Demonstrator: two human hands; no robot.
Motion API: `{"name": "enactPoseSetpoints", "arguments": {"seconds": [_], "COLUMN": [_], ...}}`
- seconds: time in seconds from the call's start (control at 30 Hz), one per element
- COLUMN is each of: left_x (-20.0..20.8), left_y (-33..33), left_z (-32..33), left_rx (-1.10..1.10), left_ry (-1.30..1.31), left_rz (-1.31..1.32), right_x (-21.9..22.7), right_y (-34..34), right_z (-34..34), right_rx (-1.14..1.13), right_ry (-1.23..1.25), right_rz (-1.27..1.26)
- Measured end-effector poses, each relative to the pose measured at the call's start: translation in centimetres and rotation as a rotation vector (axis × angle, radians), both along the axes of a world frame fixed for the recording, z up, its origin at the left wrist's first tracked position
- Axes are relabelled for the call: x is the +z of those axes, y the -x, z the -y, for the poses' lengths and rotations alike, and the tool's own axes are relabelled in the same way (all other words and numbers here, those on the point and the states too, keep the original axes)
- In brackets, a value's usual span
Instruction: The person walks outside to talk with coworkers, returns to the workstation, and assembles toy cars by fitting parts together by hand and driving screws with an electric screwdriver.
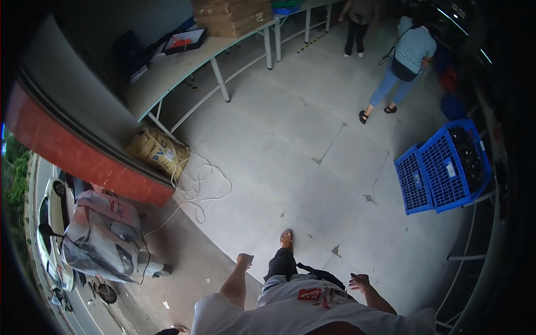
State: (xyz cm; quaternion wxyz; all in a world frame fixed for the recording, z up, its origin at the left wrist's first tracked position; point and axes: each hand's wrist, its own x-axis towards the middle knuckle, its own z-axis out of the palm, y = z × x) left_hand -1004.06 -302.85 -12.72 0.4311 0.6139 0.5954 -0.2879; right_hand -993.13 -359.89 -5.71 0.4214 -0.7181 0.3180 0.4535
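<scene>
My left hand (244,261) hangs beside my body, its fingers curled into a loose fist with nothing showing in it. On the other side my right hand (360,282) has its fingers bent inward; a small dark spot shows by the fingertips, too small to name. Neither hand touches anything around it. Between them are my white shirt (279,307) with a red print, my dark shorts (281,264) and one sandalled foot (286,239) set forward on the pale tiled floor (245,206).
Blue crates (446,167) with dark items stand at right. At left are a covered scooter (106,240), a yellow sack (159,151) and a loose white cord (204,190). A long table (162,84) bears cartons (231,17). Two people (410,56) stand far off.
</scene>
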Motion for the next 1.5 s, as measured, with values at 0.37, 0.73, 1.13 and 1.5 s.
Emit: {"name": "enactPoseSetpoints", "arguments": {"seconds": [0.37,0.73,1.13,1.5], "left_x": [11.5,6.3,1.1,10.8], "left_y": [-53.1,-57.0,-96.5,-158.0], "left_z": [3.1,-1.9,2.5,17.5], "left_rx": [-0.538,-0.273,-0.263,-0.802], "left_ry": [0.187,0.221,0.364,0.360], "left_rz": [0.739,-0.141,-0.010,0.618], "right_x": [0.1,-3.5,4.3,-0.7], "right_y": [-15.8,-50.5,-95.7,-104.1], "right_z": [-6.1,-3.4,-1.0,0.6], "right_rx": [-0.432,-0.490,-0.493,-1.016], "right_ry": [-0.129,-0.053,-0.062,-0.014], "right_rz": [0.024,0.115,0.367,0.038]}}
